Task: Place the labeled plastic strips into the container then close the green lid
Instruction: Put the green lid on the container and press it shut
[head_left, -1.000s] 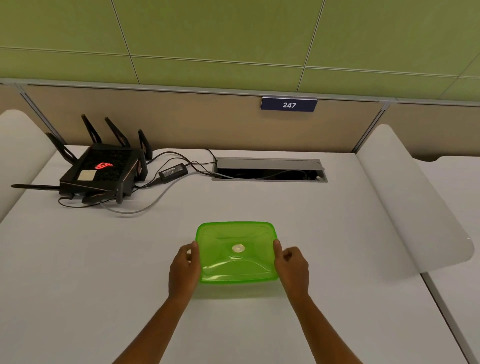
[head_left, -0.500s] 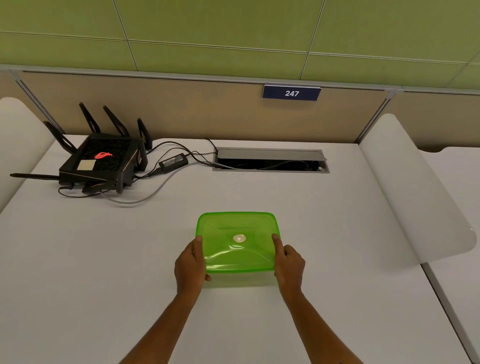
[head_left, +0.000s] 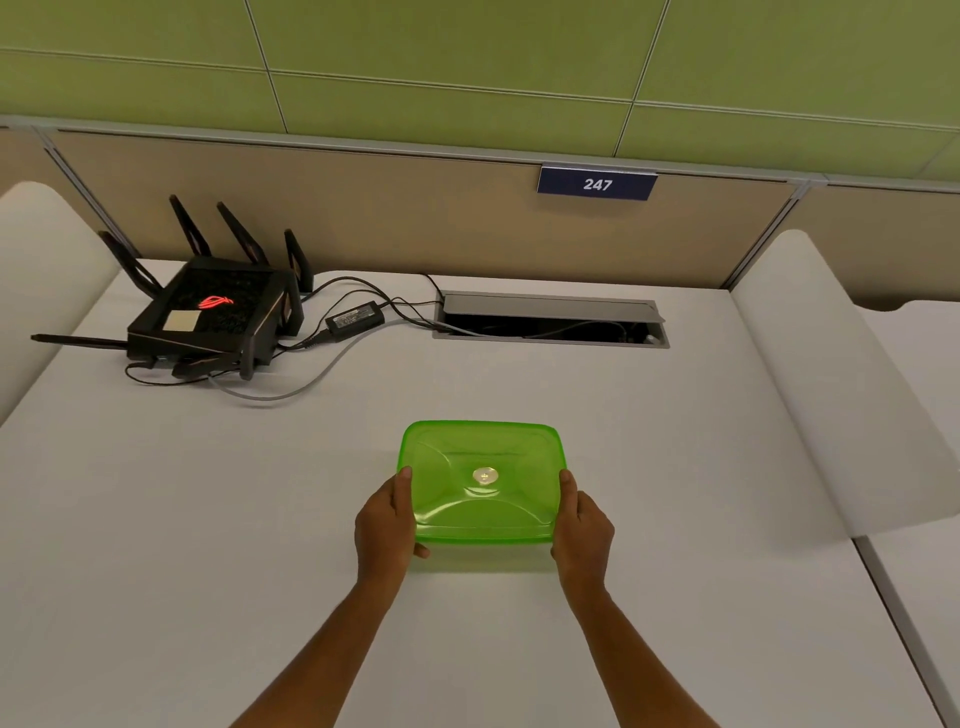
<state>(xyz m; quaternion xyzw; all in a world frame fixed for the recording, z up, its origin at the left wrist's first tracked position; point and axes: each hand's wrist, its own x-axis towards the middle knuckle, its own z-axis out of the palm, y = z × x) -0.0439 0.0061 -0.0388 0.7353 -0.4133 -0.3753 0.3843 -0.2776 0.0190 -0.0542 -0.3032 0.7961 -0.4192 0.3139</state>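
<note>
A rectangular container with a translucent green lid (head_left: 480, 452) sits on the white table in front of me, the lid lying flat on top with a small round silver sticker at its centre. My left hand (head_left: 387, 519) grips the container's left side, thumb along the lid's edge. My right hand (head_left: 582, 522) grips its right side the same way. The container's body is hidden beneath the lid and my hands. No plastic strips are visible.
A black router (head_left: 215, 317) with several antennas stands at the back left, its cables and power adapter (head_left: 356, 316) trailing to an open cable hatch (head_left: 550, 325) at the table's back. A white curved divider (head_left: 841, 395) borders the right side.
Both hands closed in against the container's sides, thumbs now along the lid's edges. The view shifted slightly; the container stays in place.
</note>
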